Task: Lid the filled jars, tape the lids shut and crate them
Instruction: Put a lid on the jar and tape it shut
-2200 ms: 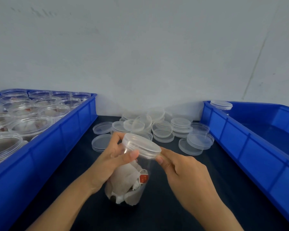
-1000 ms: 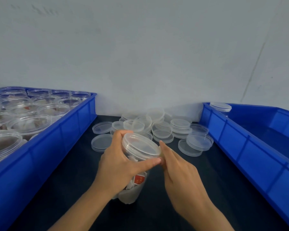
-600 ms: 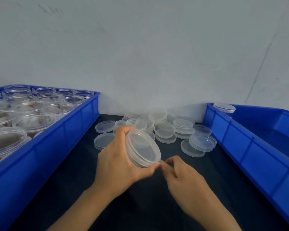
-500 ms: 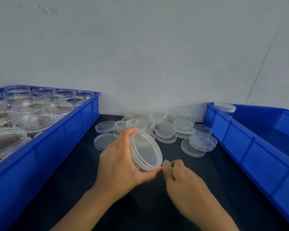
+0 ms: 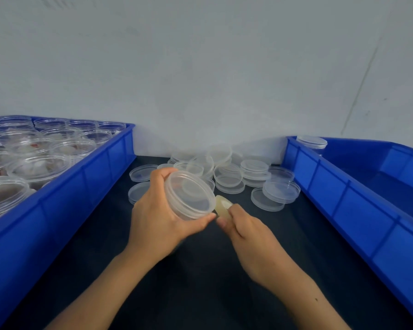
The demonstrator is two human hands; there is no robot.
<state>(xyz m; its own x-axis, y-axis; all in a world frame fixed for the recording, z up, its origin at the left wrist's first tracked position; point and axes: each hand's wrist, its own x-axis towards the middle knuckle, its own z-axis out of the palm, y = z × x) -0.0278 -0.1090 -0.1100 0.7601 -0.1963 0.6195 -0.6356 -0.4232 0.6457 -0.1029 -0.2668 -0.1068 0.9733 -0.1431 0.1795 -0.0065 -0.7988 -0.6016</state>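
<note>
Clear plastic lidded jar (image 5: 188, 195), tilted sideways above the dark counter (image 5: 200, 282) and gripped round its body by the left hand (image 5: 157, 222), so that its lid rim is presented to a yellowish tape strip (image 5: 222, 206) pinched by the right hand (image 5: 246, 232).

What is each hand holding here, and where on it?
The left hand grips the lidded jar around its side just below the lid; the right hand pinches a strip of tape at its free end beside the lid rim.
</note>
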